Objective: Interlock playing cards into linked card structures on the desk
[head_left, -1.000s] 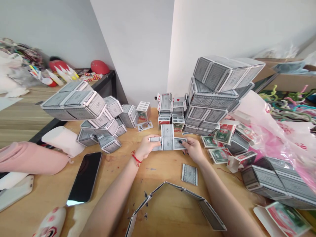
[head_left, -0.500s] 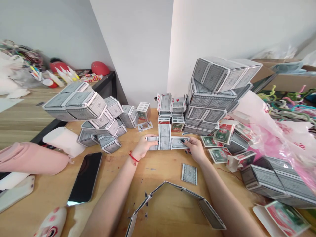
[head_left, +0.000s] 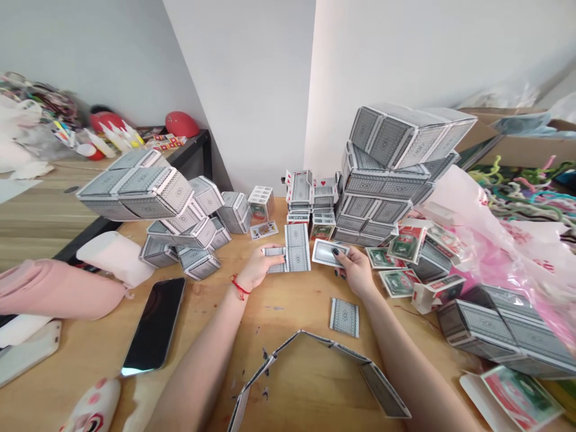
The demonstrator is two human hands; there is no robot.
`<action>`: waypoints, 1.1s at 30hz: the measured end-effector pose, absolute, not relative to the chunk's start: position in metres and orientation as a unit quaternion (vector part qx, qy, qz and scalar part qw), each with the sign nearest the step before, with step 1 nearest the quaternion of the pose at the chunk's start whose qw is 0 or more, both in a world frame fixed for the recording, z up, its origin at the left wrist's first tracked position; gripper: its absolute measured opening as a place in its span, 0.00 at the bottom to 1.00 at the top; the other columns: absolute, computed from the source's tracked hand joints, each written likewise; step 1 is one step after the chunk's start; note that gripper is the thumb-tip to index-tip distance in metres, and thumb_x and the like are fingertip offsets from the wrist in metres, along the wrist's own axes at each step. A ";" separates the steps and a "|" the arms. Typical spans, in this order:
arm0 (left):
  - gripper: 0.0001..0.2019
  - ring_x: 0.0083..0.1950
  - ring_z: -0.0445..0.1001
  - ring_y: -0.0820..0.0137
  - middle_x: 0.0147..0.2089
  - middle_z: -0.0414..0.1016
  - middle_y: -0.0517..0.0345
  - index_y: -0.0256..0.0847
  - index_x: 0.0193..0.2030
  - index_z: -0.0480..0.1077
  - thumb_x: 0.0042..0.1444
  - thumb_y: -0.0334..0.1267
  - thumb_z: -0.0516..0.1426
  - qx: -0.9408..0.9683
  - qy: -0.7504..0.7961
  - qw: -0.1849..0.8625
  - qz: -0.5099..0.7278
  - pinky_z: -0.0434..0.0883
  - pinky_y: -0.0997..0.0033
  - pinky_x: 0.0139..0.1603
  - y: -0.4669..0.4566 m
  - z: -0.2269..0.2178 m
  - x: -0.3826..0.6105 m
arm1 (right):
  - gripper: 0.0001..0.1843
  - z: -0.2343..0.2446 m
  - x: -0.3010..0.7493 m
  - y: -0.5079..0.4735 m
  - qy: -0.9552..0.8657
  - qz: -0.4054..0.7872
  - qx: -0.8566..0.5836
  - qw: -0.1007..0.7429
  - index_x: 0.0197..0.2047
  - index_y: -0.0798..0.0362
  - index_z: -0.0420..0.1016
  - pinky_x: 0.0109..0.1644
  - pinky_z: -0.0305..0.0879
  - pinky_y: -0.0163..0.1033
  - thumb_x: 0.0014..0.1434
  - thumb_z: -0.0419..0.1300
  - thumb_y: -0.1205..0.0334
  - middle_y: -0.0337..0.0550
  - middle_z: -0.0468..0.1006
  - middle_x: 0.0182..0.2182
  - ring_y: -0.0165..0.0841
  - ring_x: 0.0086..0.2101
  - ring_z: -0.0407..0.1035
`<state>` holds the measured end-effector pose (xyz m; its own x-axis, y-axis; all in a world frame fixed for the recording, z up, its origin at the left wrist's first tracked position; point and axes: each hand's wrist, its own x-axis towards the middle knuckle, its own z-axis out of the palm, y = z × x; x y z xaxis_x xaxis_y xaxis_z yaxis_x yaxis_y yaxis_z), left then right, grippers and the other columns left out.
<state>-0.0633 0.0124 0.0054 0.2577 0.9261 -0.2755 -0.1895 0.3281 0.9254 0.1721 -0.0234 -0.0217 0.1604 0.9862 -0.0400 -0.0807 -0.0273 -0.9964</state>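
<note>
My left hand (head_left: pixel 255 267) is closed on the left end of a joined piece of playing cards (head_left: pixel 297 247) with grey patterned backs. In my right hand (head_left: pixel 355 270) a single playing card (head_left: pixel 322 252) is pinched between thumb and fingers, its face side hidden. A narrow gap parts this card from the joined piece. Nearer to me lies a small folded card piece (head_left: pixel 344 317), flat on the table. In front of it a chain of joined cards (head_left: pixel 330 344) stands on edge in a bent arc.
A tall stack of card blocks (head_left: pixel 387 180) stands at right, with open card boxes (head_left: pixel 407 243) beside it. Another card-block stack (head_left: pixel 157 198) leans at left. A phone (head_left: pixel 155 327), a pink roll (head_left: pixel 63 288) and pink plastic bags (head_left: pixel 508 252) lie around.
The card in my right hand has come away from the joined piece and tilted up slightly. My left hand and the joined piece have shifted a little to the left.
</note>
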 end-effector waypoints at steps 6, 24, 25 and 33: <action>0.18 0.30 0.74 0.69 0.27 0.74 0.58 0.36 0.33 0.69 0.32 0.31 0.66 0.393 0.426 0.707 0.405 0.68 0.70 0.33 0.011 0.011 -0.066 | 0.15 -0.014 0.165 -0.027 -0.436 0.459 -0.504 0.588 0.28 0.53 0.65 0.16 0.51 0.31 0.52 0.59 0.50 0.33 0.68 0.12 0.25 0.12 0.57; 0.17 0.31 0.73 0.69 0.28 0.75 0.58 0.36 0.33 0.69 0.32 0.31 0.66 0.405 0.437 0.687 0.416 0.67 0.71 0.34 0.012 0.009 -0.063 | 0.15 -0.016 0.161 -0.028 -0.502 0.467 -0.509 0.522 0.30 0.52 0.63 0.15 0.53 0.32 0.51 0.57 0.49 0.31 0.66 0.12 0.26 0.12 0.57; 0.17 0.31 0.73 0.70 0.29 0.75 0.58 0.36 0.33 0.69 0.32 0.31 0.66 0.408 0.438 0.683 0.419 0.67 0.72 0.34 0.013 0.009 -0.063 | 0.15 -0.018 0.161 -0.028 -0.506 0.471 -0.508 0.514 0.30 0.52 0.62 0.14 0.53 0.31 0.52 0.57 0.49 0.31 0.66 0.13 0.25 0.12 0.57; 0.18 0.32 0.73 0.70 0.31 0.75 0.55 0.34 0.34 0.70 0.33 0.32 0.66 0.435 0.440 0.674 0.405 0.67 0.70 0.36 0.013 0.008 -0.063 | 0.15 -0.022 0.166 -0.024 -0.507 0.495 -0.518 0.479 0.30 0.51 0.62 0.17 0.54 0.31 0.50 0.58 0.49 0.31 0.63 0.16 0.25 0.15 0.57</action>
